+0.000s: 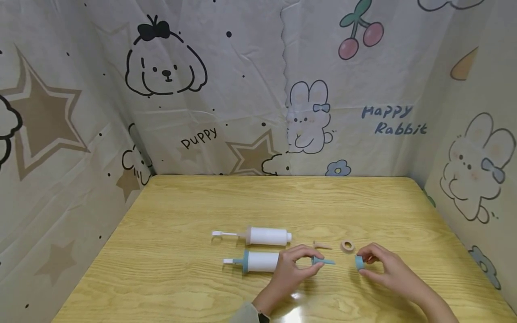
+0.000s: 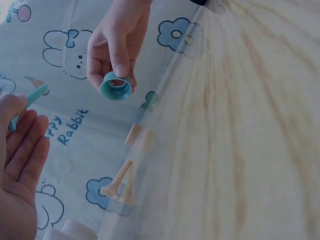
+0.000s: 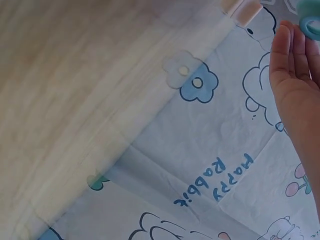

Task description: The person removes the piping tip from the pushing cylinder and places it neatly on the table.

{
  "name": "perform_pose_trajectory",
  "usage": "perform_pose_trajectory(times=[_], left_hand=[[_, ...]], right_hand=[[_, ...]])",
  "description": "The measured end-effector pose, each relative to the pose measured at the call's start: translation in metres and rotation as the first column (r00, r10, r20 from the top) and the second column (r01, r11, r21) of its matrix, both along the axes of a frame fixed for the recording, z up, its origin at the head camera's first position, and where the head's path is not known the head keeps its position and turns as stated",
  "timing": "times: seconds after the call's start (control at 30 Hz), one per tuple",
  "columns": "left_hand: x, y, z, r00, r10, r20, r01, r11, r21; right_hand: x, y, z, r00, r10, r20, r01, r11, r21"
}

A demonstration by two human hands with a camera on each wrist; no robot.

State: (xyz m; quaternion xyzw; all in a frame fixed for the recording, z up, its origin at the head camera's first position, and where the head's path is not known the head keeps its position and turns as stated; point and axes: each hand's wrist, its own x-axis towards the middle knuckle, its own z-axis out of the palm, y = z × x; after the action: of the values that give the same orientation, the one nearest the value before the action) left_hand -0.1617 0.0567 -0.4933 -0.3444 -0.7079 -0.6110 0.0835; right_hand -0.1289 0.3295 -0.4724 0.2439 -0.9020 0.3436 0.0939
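My left hand [image 1: 288, 268] pinches a small teal nozzle [image 1: 330, 262] between thumb and fingers, its thin tip pointing right. In the left wrist view the other fingers of that hand are extended. Across from it, my right hand [image 1: 387, 268] grips a teal threaded ring [image 1: 359, 263] by its edge. A gap separates nozzle and ring. Behind the left hand lies a white plunger-type tube with a teal collar [image 1: 258, 261], its right end hidden. Farther back is a matching tube with a beige collar [image 1: 268, 236], a white plunger rod sticking out to the left.
On the wooden table [image 1: 177, 282], a beige nozzle [image 1: 323, 246] and a beige ring [image 1: 347, 246] lie just beyond the hands. A printed cloth [image 1: 242, 89] hangs along the table's back and sides.
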Motion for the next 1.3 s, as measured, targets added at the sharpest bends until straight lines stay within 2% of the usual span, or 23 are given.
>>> perform_pose_trajectory(times=[0.23,0.53,0.9,1.3], left_hand=[[0.000,-0.001,-0.002,1.000,-0.013,0.020,0.013,1.000,0.002],[0.001,0.000,0.000,1.000,-0.021,0.020,0.021,1.000,0.005],[0.000,0.000,-0.003,1.000,-0.011,0.011,0.011,1.000,-0.011],[-0.001,0.001,-0.006,1.000,0.011,-0.023,-0.011,1.000,-0.019]], right_hand=[[-0.005,0.002,-0.003,0.998,0.018,0.060,-0.022,0.998,0.056],[-0.010,0.000,-0.003,0.974,-0.015,0.227,-0.011,0.994,0.113],[-0.016,0.001,-0.005,0.955,-0.015,0.298,-0.024,0.992,0.125],[-0.020,0.005,-0.010,0.947,0.003,0.321,-0.037,0.994,0.099]])
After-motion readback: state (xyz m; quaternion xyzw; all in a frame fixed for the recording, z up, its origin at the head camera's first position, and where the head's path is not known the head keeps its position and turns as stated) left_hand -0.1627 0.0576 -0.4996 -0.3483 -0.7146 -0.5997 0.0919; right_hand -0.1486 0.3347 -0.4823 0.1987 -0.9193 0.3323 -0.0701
